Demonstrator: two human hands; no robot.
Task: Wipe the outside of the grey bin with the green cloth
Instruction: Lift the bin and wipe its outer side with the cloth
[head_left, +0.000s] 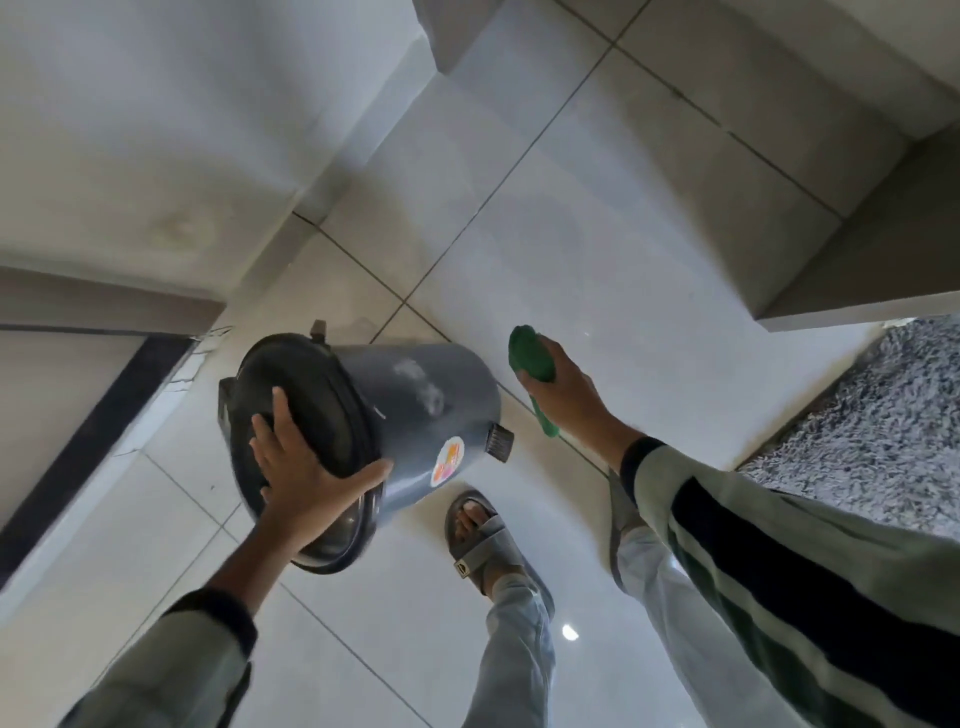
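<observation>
The grey bin (415, 405) is tilted over the tiled floor, its dark lid facing me and its base pointing away to the right. White smears and a round orange sticker show on its side. My left hand (306, 467) grips the lid's rim, fingers spread over the lid. My right hand (566, 395) is to the right of the bin, apart from it, closed around the bunched green cloth (530, 356); a strip of the cloth hangs below the hand.
Glossy white floor tiles (597, 249) spread all around. A wall and dark door frame (88, 431) stand at the left. A speckled grey rug (883, 415) lies at the right under a white ledge. My sandalled foot (480, 535) is just below the bin.
</observation>
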